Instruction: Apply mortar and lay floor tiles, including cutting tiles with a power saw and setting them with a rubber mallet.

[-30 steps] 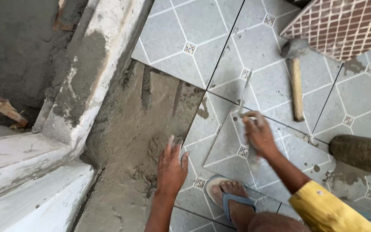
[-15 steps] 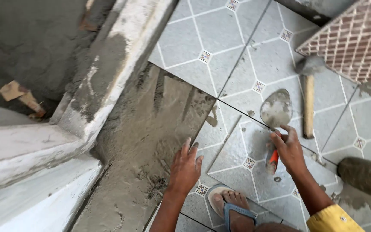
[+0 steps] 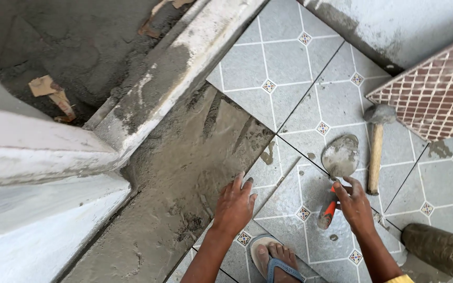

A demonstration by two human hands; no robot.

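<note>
- Your right hand [image 3: 356, 205] is gripping the trowel [image 3: 336, 173] with fingers curled narrowly around the upper part of its orange handle, whose mortar-smeared butt end is pointing down toward your foot.
- The trowel's rounded blade is lying just beyond your fingertips, flat on the tile and coated in grey mortar, so the metal is barely showing.
- Your left hand [image 3: 234, 205] is pressing down with its fingers spread wide and holding nothing, right at the edge where the loose tile [image 3: 294, 207] is meeting the wet mortar bed [image 3: 195, 173].
- That tile is sitting between your two hands, tilted out of line with the laid ones; it is glossy grey with pale diagonal lines and small patterned corner squares.
- The mortar bed beside your left hand is looking damp, rough and streaked with scrape marks.
- A hammer [image 3: 377, 144] with a wooden handle and a dark, dusty head is lying just right of the trowel blade.
- Your foot in a blue sandal [image 3: 276, 259] is resting on the tiles near your wrists.
- A panel of small reddish mosaic squares [image 3: 436, 94] is leaning at the upper right, well apart from your hands.
</note>
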